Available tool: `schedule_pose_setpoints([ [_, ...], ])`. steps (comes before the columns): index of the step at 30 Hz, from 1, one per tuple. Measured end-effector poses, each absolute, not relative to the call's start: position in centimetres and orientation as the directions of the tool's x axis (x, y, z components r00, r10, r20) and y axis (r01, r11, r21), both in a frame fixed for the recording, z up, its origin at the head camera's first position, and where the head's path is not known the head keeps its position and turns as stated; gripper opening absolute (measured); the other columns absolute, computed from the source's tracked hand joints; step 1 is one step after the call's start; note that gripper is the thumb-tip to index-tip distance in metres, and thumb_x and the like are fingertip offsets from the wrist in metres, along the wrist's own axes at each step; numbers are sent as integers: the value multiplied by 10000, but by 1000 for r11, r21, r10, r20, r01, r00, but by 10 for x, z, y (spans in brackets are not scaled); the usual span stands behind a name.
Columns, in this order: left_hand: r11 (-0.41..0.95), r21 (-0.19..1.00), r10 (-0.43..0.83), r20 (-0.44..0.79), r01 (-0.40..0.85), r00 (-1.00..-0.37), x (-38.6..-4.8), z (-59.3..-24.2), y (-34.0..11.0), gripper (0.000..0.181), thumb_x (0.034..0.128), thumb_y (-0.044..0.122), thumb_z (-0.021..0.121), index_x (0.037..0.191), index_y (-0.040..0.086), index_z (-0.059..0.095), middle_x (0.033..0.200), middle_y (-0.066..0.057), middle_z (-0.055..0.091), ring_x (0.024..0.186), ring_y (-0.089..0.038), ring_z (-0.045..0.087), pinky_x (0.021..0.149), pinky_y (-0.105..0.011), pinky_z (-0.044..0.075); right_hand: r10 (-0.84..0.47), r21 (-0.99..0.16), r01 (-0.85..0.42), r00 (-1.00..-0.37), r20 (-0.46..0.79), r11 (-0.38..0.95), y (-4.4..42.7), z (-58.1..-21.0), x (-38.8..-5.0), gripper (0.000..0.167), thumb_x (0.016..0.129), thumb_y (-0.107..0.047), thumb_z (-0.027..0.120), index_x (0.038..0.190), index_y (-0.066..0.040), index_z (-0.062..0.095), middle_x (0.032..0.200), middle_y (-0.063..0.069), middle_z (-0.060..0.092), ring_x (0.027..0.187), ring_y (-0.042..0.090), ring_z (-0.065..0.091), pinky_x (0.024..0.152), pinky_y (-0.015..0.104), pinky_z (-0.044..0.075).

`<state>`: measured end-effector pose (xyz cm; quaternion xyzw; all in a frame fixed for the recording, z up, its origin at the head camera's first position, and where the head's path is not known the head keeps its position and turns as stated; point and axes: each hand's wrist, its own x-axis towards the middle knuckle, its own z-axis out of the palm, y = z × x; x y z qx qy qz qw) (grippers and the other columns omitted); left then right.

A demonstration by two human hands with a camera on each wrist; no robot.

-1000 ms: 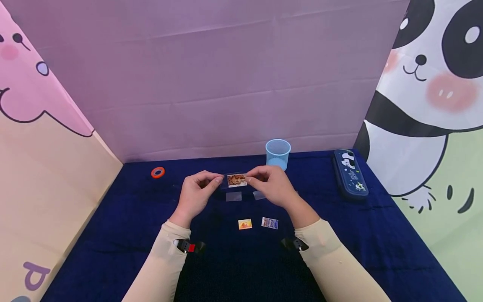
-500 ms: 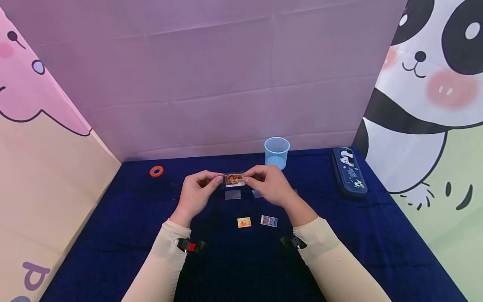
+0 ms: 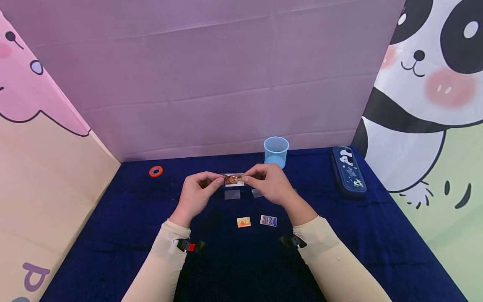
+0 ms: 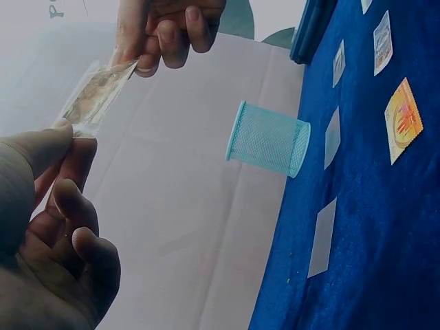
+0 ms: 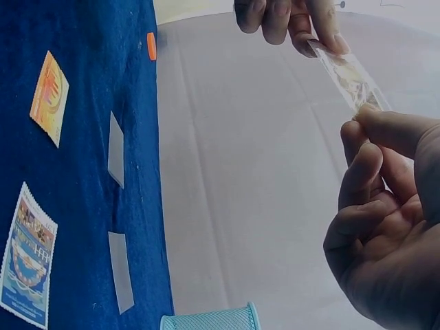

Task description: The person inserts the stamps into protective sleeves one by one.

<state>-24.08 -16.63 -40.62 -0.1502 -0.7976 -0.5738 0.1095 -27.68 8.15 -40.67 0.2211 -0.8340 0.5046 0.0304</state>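
Between both hands, above the table, a brown-pictured stamp (image 3: 234, 180) lies in a clear plastic sleeve (image 4: 98, 96). My left hand (image 3: 194, 195) pinches the sleeve's left end between thumb and forefinger. At the other end, the thumb and forefinger of my right hand (image 3: 273, 186) pinch it too. In both wrist views the remaining fingers curl loosely, away from the sleeve. On the cloth below lie a yellow stamp (image 3: 243, 222) and a blue-purple stamp (image 3: 268, 220), both with toothed edges. Beyond them are two small translucent pieces (image 3: 232, 194), one partly hidden behind the right hand.
A light blue mesh cup (image 3: 276, 153) stands at the back, just behind the right hand. Farther right is a dark blue panda pencil case (image 3: 349, 172). An orange-red ring-shaped roll (image 3: 156, 171) lies at the back left. Dark blue cloth (image 3: 241, 268) covers the table.
The sleeve with the stamp has tilted slightly, and glare now shows along its upper edge. Both hands keep their pinch. The head view has shifted a little.
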Motion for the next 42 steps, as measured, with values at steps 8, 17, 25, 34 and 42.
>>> schedule_pose_setpoints([
  [8, 299, 883, 107, 346, 362, -932, -240, -405, -166, 128, 992, 102, 737, 1080, 32, 798, 1010, -127, 740, 740, -275, 527, 631, -238, 432, -349, -834, -408, -894, 281, 372, 83, -408, -277, 140, 1029, -187, 701, 1115, -142, 801, 971, 10, 727, 805, 238, 606, 700, 373, 529],
  [17, 298, 885, 116, 339, 358, -934, -239, -404, -164, 130, 996, 109, 734, 1076, 31, 798, 1020, -126, 743, 746, -267, 536, 640, -242, 438, -362, -831, -420, -886, 289, 365, 82, -409, -277, 123, 1026, -142, 694, 1102, -123, 789, 946, 24, 713, 790, 240, 593, 690, 361, 518],
  [25, 306, 881, 123, 338, 360, -933, -240, -405, -164, 132, 1001, 124, 730, 1071, 33, 797, 1011, -123, 741, 756, -246, 552, 651, -244, 453, -360, -825, -434, -882, 305, 363, 83, -411, -277, 99, 1014, -141, 710, 1070, -115, 787, 934, 20, 708, 780, 232, 586, 687, 362, 517],
  [34, 301, 884, 130, 334, 358, -934, -239, -406, -164, 124, 998, 111, 732, 1065, 30, 798, 981, -120, 734, 728, -219, 532, 632, -241, 434, -365, -813, -444, -878, 310, 377, 83, -413, -278, 74, 1000, -179, 734, 1035, -141, 787, 826, 22, 641, 728, 240, 554, 620, 346, 476],
  [42, 303, 879, 133, 344, 368, -930, -239, -405, -164, 126, 994, 107, 736, 1067, 25, 798, 990, -125, 744, 729, -229, 539, 642, -245, 441, -367, -811, -446, -877, 311, 379, 84, -412, -278, 86, 1002, -162, 726, 1049, -139, 794, 836, 15, 651, 734, 235, 558, 628, 341, 482],
])
